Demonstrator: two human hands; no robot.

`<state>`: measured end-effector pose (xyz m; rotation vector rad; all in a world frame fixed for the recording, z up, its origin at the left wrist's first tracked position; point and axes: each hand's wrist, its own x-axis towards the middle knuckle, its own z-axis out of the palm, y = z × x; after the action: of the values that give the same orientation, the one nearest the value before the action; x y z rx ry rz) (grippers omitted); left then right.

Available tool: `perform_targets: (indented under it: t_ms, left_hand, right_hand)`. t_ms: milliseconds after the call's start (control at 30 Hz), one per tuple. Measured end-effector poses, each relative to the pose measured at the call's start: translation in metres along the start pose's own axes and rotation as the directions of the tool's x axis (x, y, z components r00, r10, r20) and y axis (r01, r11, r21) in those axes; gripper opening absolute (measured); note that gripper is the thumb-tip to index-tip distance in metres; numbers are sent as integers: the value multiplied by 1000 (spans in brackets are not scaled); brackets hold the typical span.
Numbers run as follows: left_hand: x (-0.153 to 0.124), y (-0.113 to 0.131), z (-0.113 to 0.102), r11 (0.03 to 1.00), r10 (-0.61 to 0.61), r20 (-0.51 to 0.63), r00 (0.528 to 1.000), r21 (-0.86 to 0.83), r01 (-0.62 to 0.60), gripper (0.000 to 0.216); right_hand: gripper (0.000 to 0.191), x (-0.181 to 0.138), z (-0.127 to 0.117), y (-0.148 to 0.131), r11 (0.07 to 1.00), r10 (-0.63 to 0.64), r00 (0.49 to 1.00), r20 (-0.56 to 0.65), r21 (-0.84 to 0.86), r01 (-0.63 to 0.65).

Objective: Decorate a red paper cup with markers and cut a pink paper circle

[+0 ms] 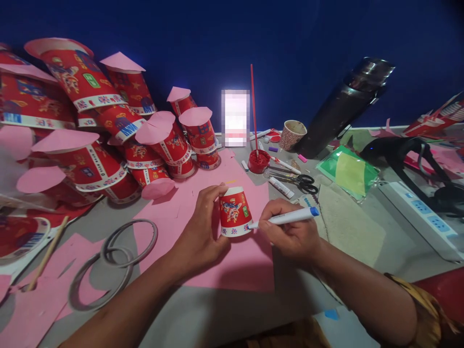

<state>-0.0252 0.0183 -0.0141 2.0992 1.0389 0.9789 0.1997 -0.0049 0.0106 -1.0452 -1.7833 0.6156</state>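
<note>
My left hand [205, 232] grips a red paper cup [235, 212] from its left side, above a sheet of pink paper [239, 270]. The cup has a printed figure and a white band with small flowers in blue and pink near its lower edge. In my right hand [290, 232] is a white marker pen [290, 217] with a blue end, held like a pencil. Its blue tip meets the flower at the right of the white band, or lies very close to it. The fingers of both hands are closed around what they hold.
Stacked red cups with pink paper tops [101, 154] crowd the left. Two grey rings [97, 275] lie in front of them. Behind my right hand are scissors [304, 182], a red pot with a stick [258, 163] and a black flask [337, 111]. A power strip [427, 217] lies at right.
</note>
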Motion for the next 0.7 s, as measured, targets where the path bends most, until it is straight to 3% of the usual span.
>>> perform_targets:
  t_ms: [700]
  left_hand:
    - [0, 0, -1, 1000, 10, -5, 1000, 10, -10, 83]
  right_hand:
    - [12, 0, 1, -3, 996, 88, 996, 10, 22, -88]
